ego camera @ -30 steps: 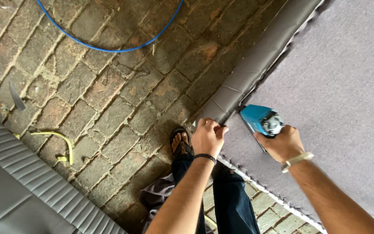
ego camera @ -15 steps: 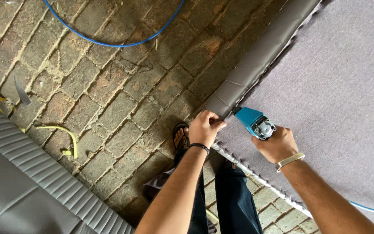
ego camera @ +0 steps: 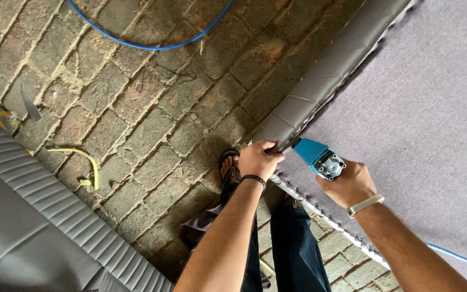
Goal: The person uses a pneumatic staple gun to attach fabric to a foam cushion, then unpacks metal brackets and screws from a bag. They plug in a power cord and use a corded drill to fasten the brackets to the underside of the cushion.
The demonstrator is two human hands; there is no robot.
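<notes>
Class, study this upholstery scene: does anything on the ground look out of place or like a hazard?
Yes. A blue hose loops loosely across the brick floor, and a yellow strip and small scraps lie scattered by the ribbed grey panel. They look like loose clutter underfoot.

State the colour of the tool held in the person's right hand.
The tool in the right hand is bright blue with a grey metal end; head view.
</notes>
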